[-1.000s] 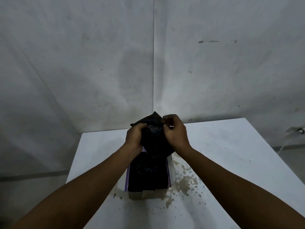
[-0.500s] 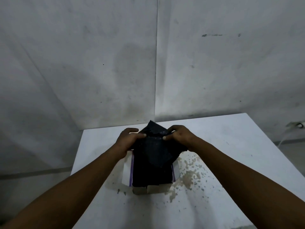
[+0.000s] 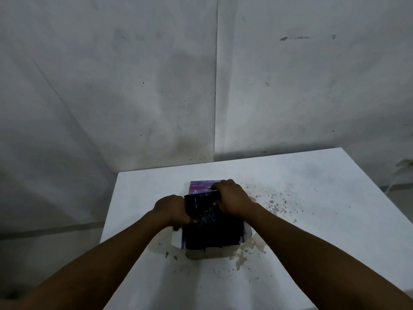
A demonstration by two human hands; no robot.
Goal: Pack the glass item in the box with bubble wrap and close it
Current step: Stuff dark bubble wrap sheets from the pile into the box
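We are gripping the dark bubble wrap (image 3: 207, 217) with left hand (image 3: 173, 210) and right hand (image 3: 231, 199), pressing evenly into the box (image 3: 177, 239); glass probably inside.

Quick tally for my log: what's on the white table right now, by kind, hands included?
Open purple-and-white cardboard box: 1
Dark bubble-wrap sheet, pressed down into the box: 1
Hands gripping the wrap: 2, left hand and right hand
Stained white table: 1
Glass item: 0 visible
Total: 5
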